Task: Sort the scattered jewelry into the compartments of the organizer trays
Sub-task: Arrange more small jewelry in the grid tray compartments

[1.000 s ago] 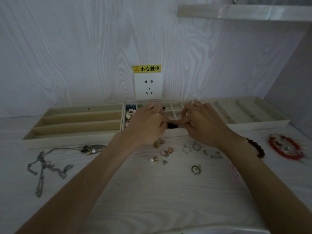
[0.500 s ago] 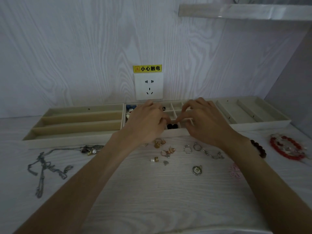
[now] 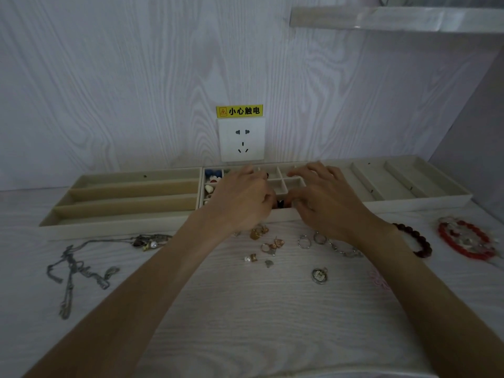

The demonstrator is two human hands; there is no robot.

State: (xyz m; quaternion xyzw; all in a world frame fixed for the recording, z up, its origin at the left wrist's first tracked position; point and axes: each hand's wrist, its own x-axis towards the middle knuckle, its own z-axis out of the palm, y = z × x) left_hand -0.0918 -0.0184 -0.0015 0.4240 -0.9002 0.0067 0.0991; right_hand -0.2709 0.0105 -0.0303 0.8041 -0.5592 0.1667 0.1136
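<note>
Small black item (image 3: 280, 203) between curled fingertips of left hand (image 3: 241, 200) and right hand (image 3: 324, 200) mostly hidden; grip on it cannot be told.

One head view only: we look forward and down from above the table (image 3: 245, 323), close in, facing the wall socket (image 3: 241, 139), both forearms reaching in from below.

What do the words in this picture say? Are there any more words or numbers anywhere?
"小心触电", black letters beside a small warning triangle, on the yellow sticker on the wall just above the white socket.
No other words or numbers can be read: none show on the organizer trays, the jewelry or the shelf.
</note>
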